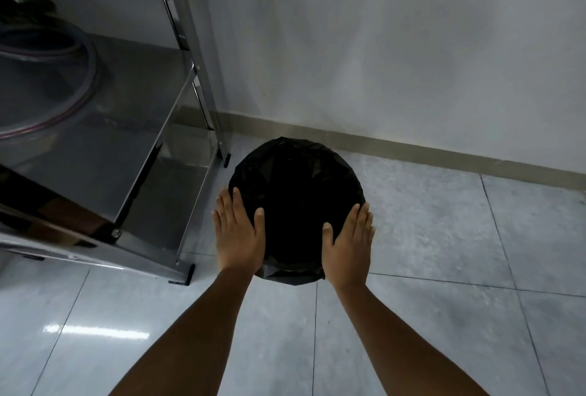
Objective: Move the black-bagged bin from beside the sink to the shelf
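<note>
The round bin lined with a black bag (pixel 296 192) is seen from above, over the tiled floor just right of the steel shelf rack (pixel 152 129). My left hand (pixel 239 232) is pressed flat against the bin's left side with its thumb over the rim. On the opposite side my right hand (pixel 348 245) does the same, thumb over the rim. Both hands clasp the bin between them. Whether its base touches the floor is hidden. The inside of the bin is dark.
A coiled hose (pixel 47 78) lies on the rack's upper shelf at the left. The rack's feet (pixel 185 275) stand on the grey floor tiles. A white wall with a beige skirting (pixel 412 149) runs close behind the bin.
</note>
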